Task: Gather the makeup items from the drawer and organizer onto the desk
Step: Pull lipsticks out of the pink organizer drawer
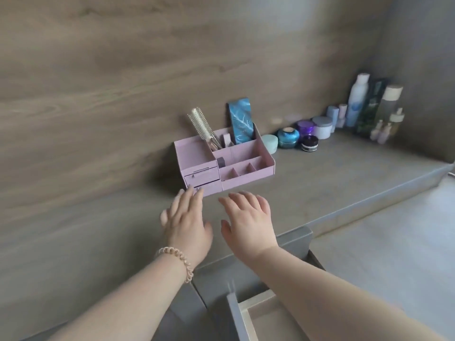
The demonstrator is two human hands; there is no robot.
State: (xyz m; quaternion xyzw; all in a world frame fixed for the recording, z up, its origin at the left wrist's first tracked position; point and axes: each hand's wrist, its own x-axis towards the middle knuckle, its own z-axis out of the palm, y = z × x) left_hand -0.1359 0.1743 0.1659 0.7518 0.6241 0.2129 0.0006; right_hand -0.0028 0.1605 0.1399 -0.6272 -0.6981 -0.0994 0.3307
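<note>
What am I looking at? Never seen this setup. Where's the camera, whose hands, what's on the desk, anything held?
No machine here: a person works with two bare hands. The one picture comes from a wide-angle camera worn on the head, looking forward and down. The left hand, a coiled hair tie on its wrist, reaches to the small drawers of the pink organizer; the right hand hovers beside it. Both are open and hold nothing. On the grey desk, the organizer holds a hairbrush and a blue box; jars and bottles stand to its right. At the bottom, a desk drawer is pulled open.
</note>
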